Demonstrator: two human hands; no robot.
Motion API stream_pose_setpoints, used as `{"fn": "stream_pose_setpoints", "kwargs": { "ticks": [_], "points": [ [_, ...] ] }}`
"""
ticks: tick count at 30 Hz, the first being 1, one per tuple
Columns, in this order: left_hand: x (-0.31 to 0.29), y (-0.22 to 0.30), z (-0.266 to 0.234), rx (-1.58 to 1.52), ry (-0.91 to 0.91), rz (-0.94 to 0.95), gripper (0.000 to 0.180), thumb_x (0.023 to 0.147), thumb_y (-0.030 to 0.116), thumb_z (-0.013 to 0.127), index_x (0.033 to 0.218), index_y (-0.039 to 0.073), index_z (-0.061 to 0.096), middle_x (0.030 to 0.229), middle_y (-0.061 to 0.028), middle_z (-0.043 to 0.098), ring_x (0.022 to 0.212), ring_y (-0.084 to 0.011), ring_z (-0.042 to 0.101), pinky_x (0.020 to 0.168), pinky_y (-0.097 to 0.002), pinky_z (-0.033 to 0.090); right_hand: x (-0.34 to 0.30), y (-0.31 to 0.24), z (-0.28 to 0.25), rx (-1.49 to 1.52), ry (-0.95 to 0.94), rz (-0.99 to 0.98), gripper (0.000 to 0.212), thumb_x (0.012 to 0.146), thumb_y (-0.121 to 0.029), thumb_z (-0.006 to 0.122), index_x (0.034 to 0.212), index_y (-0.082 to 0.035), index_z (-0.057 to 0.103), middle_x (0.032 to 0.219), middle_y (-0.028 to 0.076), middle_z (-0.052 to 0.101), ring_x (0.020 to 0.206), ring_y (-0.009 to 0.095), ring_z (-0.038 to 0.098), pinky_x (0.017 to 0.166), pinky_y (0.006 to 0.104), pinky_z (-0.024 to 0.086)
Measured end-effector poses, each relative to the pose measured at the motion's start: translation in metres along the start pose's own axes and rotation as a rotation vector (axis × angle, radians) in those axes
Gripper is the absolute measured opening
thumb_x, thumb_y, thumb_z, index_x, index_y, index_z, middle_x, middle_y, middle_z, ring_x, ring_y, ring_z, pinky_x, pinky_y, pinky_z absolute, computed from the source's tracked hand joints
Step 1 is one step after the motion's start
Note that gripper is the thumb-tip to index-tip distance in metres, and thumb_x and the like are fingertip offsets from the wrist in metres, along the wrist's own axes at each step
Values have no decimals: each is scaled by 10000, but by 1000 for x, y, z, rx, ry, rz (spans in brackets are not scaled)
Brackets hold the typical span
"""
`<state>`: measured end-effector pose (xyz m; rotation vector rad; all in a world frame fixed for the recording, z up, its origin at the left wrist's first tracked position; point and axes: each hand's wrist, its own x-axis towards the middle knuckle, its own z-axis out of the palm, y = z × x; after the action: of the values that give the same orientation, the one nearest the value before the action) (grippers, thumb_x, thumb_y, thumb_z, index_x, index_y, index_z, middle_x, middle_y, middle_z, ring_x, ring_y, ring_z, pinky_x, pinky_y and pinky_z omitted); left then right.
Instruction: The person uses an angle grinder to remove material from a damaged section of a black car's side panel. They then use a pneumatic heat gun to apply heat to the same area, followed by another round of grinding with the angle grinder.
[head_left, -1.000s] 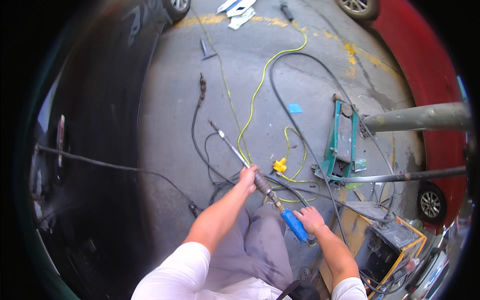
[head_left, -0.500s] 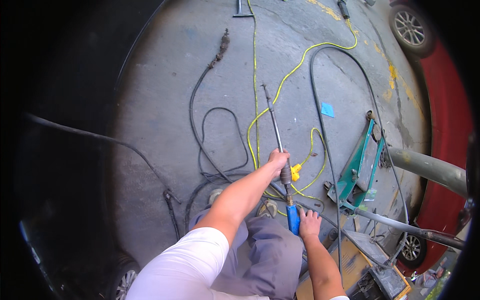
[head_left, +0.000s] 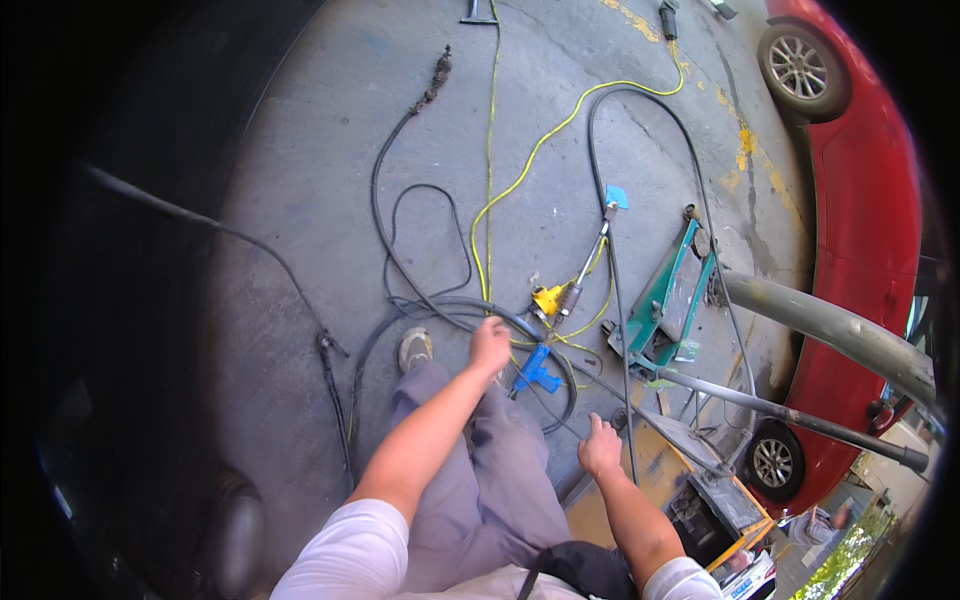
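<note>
A blue pistol-grip power tool [head_left: 538, 370] with a long metal rod and a ribbed sleeve lies on the concrete floor, its rod slanting away to the right. My left hand [head_left: 490, 345] hovers over the floor just left of it, fingers loosely curled and apart, holding nothing. My right hand [head_left: 600, 447] is to the right and nearer than the tool, beside the wooden top of a box. Its index finger points forward and nothing is in it. A yellow connector block [head_left: 547, 299] sits beside the ribbed sleeve. The rod's far end lies close to a blue paper square [head_left: 616, 197].
Black hoses [head_left: 378, 190] and a yellow cord [head_left: 530, 160] loop across the floor. On the right stand a green floor jack [head_left: 668, 285], grey metal posts [head_left: 820, 312] and a red car [head_left: 865, 190]. A wooden-topped box [head_left: 650, 460] is at the lower right. A dark car body fills the left.
Both hands have let go of the blue tool, which now lies on the floor with its rod swung right. My left hand has drawn back toward me; the view has shifted a little.
</note>
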<state>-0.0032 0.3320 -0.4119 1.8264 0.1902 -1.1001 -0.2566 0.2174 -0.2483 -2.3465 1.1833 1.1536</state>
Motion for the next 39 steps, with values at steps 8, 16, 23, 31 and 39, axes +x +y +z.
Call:
{"fn": "stream_pose_setpoints", "kwargs": {
  "ticks": [8, 16, 23, 31, 39],
  "points": [
    [-263, -54, -207, -473, 613, -275, 263, 956, 47, 546, 1192, -56, 595, 1044, -149, 708, 858, -183, 689, 791, -311, 553, -47, -50, -109, -13, -134, -305, 525, 851, -181, 592, 1349, -26, 528, 1207, 259, 655, 1136, 413, 620, 981, 482, 487],
    [-494, -95, -141, -481, 1092, -536, 152, 857, 165, 637, 929, 52, 708, 923, -126, 742, 904, -288, 716, 822, -402, 549, -101, -181, -243, 193, -283, -932, 372, 849, -56, 586, 1206, 45, 614, 860, 73, 664, 714, 110, 553, 639, 264, 452],
    [-582, -77, -92, -864, 1363, -335, 160, 890, 174, 646, 955, 40, 702, 862, -136, 738, 822, -282, 720, 759, -368, 558, -265, -322, -287, -134, -379, -1309, 330, 901, -46, 577, 1217, 47, 600, 906, 53, 651, 791, 97, 557, 700, 246, 454],
    [-587, -154, 36, -1016, 1325, -610, 233, 825, 235, 640, 879, 42, 759, 866, -157, 744, 812, -318, 717, 751, -408, 555, -405, -330, -215, -844, -902, -1593, 393, 879, -69, 695, 1255, -17, 598, 976, 142, 698, 906, 255, 682, 861, 363, 537],
    [-576, -111, 197, -1199, 933, -882, 262, 817, 265, 633, 786, 23, 730, 816, -220, 706, 766, -368, 697, 717, -472, 527, -392, -295, -287, -1538, -866, -1647, 357, 827, -125, 687, 1172, -60, 622, 1000, 201, 680, 962, 416, 656, 830, 479, 538]
  ]
}}
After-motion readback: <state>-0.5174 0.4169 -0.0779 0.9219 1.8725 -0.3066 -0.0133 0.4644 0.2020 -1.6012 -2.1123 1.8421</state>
